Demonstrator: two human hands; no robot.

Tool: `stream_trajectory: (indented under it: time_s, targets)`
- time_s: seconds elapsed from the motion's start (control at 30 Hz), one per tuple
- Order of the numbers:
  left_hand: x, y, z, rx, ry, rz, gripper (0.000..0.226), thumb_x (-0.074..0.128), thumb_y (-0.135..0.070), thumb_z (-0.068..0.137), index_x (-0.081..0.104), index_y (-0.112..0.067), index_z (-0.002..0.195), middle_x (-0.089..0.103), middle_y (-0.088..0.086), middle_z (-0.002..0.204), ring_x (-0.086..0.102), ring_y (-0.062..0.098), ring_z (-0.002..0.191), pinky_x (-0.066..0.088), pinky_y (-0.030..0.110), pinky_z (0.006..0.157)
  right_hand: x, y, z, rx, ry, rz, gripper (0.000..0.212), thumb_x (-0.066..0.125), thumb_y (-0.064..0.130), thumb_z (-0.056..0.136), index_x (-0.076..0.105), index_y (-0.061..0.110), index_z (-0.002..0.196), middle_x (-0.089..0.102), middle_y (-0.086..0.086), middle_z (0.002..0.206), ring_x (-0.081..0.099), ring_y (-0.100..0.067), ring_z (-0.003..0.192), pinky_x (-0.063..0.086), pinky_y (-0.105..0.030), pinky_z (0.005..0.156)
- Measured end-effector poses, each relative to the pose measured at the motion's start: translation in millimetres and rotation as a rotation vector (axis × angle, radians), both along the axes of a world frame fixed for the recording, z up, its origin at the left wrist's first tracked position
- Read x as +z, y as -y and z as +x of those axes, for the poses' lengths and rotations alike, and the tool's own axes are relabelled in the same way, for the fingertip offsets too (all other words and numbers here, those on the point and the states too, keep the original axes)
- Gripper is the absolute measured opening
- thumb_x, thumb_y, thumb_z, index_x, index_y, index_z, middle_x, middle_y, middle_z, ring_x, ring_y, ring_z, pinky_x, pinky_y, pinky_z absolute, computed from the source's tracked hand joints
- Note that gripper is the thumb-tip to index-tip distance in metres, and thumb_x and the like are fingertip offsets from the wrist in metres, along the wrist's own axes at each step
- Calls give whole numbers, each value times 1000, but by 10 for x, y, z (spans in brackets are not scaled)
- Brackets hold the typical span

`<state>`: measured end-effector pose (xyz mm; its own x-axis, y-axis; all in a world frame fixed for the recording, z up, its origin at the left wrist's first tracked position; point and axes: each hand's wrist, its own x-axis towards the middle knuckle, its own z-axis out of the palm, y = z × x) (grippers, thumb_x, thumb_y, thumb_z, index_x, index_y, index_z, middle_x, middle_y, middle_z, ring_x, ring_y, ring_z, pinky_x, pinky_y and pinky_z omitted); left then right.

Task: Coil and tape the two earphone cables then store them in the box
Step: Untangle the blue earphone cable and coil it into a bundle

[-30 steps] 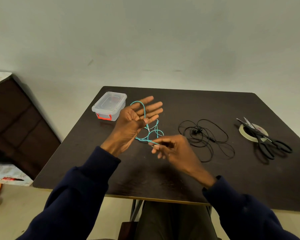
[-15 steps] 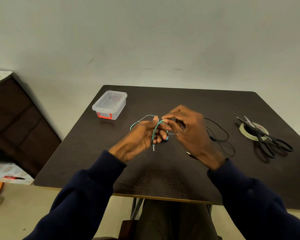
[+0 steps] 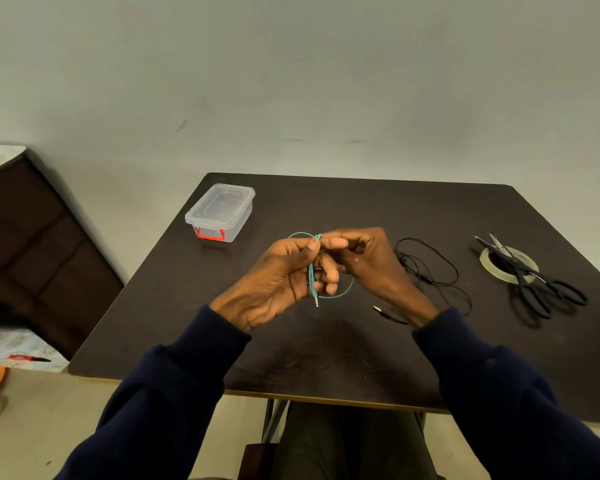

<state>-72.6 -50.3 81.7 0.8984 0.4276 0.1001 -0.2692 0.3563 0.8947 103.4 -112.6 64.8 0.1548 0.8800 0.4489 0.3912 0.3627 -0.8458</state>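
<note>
Dark table [image 3: 326,358], pale wall [image 3: 291,81] behind. Count: two earphone cables, namely one teal cable [image 3: 312,282] and one black cable [image 3: 430,268]; one lidded clear box [image 3: 220,211]; one tape roll [image 3: 489,265]; one pair of scissors [image 3: 534,289]. Left hand [image 3: 274,282] is curled, gripping the teal cable's loops above the table. Right hand [image 3: 371,265] pinches the same cable near its top. Black cable lies just right of the right hand, box beyond the left hand. Scissors rest across the tape roll, far right.

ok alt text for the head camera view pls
A person's left hand grips loops of a teal earphone cable above a dark table while the right hand pinches it at the top. A black earphone cable lies loose to the right, scissors rest on a tape roll, a lidded clear box sits far left.
</note>
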Motion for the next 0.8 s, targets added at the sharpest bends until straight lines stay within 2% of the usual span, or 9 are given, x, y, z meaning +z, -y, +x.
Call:
stream_trajectory:
  time_s: [0.07,0.13,0.23,0.37,0.43,0.53,0.6,0.67,0.8]
  targets:
    - [33,-11,-23,-45,19,15,40,38,-14,102,58,5,131,71,17,86,73,32,79,58,27,69,-8,17,-10,41,0,22,22,57,0,99,71,-3,116,76,-10,111,74,-21,103,59,-33,87]
    - [60,-22,-41,-125,19,23,42,35,-12,104,52,3,140,72,24,107,72,45,97,61,34,80,18,32,-20,40,23,79,27,53,-9,98,70,-5,118,75,-13,113,73,-24,106,59,-36,90]
    - [85,-26,-35,-212,18,17,44,34,-12,104,46,0,145,63,30,129,67,51,108,61,38,87,78,5,-5,-35,-40,120,27,55,-13,93,69,-5,115,76,-8,98,75,-20,92,61,-32,80]
    - [72,-44,1,-153,75,-4,43,35,-14,103,50,3,140,65,28,126,68,47,109,60,42,90,64,25,-41,-13,23,53,12,63,-7,91,72,1,95,74,2,83,73,-9,74,56,-21,66]
    - [52,-62,30,-98,146,-69,43,34,-13,102,49,7,138,62,30,132,63,47,119,56,47,97,-64,91,-139,9,-24,-64,27,55,-12,93,71,7,83,73,1,68,64,-9,52,48,-19,49]
    - [30,-161,66,11,263,-124,50,35,-15,99,40,10,142,52,30,144,51,48,132,46,55,108,-264,211,-301,112,-61,-209,23,51,6,104,73,12,102,73,-10,71,50,-16,39,40,-21,40]
    - [14,-261,73,130,255,-77,55,37,-18,97,37,9,146,49,25,148,49,46,136,40,58,112,-338,284,-368,184,23,-257,26,50,14,106,68,15,125,73,-10,74,52,-16,42,45,-23,44]
    - [-17,-330,65,256,166,7,55,40,-23,97,41,5,145,53,20,147,52,40,135,39,57,114,-326,354,-388,171,193,-261,29,51,18,106,65,17,131,72,-6,73,58,-8,48,48,-21,52]
    - [-141,-297,38,391,-49,235,42,35,-19,108,50,6,138,64,21,134,63,37,123,47,49,109,-116,381,-358,28,536,-54,25,55,31,104,75,15,101,68,7,72,63,-7,62,51,-25,60]
